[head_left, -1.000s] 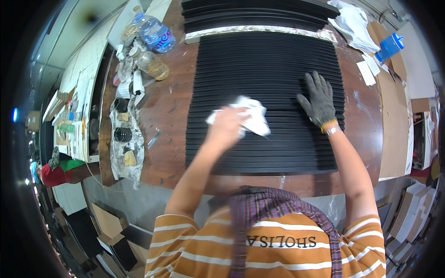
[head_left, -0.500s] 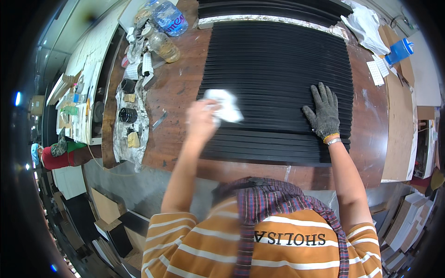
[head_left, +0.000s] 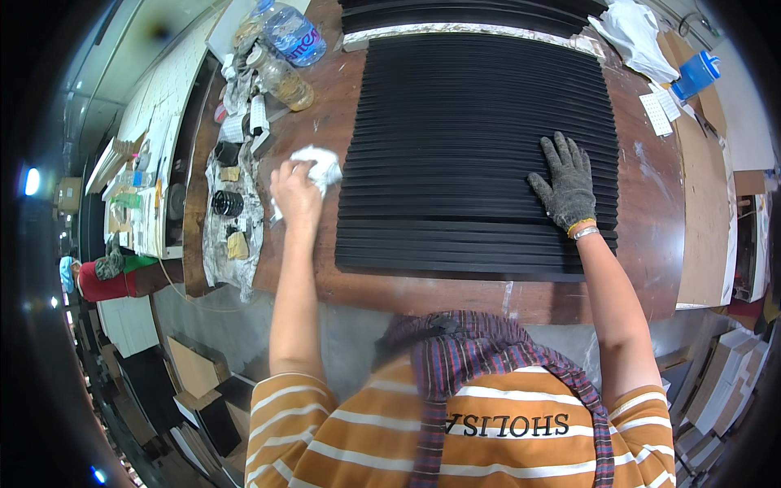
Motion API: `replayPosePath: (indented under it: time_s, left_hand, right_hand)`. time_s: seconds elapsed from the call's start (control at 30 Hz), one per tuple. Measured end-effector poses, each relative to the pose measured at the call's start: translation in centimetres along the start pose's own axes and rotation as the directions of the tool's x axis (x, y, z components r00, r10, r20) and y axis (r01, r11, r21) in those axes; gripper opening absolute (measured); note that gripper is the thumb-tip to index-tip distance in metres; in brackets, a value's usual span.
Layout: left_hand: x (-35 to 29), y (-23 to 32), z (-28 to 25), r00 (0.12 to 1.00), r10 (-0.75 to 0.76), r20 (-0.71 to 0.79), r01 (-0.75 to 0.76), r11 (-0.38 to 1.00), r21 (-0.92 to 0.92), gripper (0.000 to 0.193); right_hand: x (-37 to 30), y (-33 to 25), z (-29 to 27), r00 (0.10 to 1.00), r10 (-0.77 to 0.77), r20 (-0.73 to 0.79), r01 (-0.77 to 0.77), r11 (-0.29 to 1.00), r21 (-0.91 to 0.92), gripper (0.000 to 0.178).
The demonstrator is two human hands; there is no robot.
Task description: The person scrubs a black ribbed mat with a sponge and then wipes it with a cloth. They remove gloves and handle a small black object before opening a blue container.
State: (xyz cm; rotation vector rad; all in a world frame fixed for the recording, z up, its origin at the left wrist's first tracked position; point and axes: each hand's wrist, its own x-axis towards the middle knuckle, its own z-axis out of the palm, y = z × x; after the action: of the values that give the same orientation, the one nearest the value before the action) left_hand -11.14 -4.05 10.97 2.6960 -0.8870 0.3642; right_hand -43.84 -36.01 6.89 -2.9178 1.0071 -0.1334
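Presently, observed left hand (head_left: 296, 192) clamped on a white cloth (head_left: 328, 168), with fingers bunched together at the near side of it. Located this grip over the brown table (head_left: 644, 213), just left of the black strips (head_left: 468, 146); could not tell contact between cloth and table. Found the strips to the right of the cloth, laid side by side in a broad ridged sheet. Recorded right hand (head_left: 565, 180), in a grey glove (head_left: 572, 202), laid palm down on the right part of that sheet, with fingers spread apart. Noted a metal bracelet (head_left: 586, 233) just below the glove. Left of the clamped grip, logged a yellow sponge (head_left: 237, 246) and a black coil (head_left: 228, 203). Beyond that grip, saw a stained jar (head_left: 286, 83) and a large clear bottle (head_left: 298, 39). Past the right hand, farther right, listed a blue jug (head_left: 697, 76). Marked a second black pile (head_left: 472, 14) well beyond both hands, past a pale bar (head_left: 455, 32).
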Motion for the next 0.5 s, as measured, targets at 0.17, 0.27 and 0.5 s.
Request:
replayPosePath:
  time_s: [0.17, 0.27, 0.5]
  left_hand:
    - [-2.3, 15.3, 9.2, 0.806, 0.587, 0.069, -0.535, 0.774, -0.337, 0.038]
    - [-3.1, 13.0, 12.8, 0.725, 0.687, -0.048, -0.628, 0.630, -0.457, 0.040]
    - [3.8, -4.0, 3.5, 0.990, 0.127, 0.053, -0.115, 0.974, -0.196, 0.030]
  right_hand:
    - [0.0, -0.2, -0.2, 0.999, 0.015, 0.032, -0.015, 1.000, -0.007, 0.074]
    - [0.1, 0.0, -0.2, 0.999, 0.007, 0.035, -0.006, 1.000, -0.011, 0.075]
    - [0.1, 0.1, -0.3, 0.999, 0.012, 0.031, -0.013, 1.000, 0.023, 0.075]
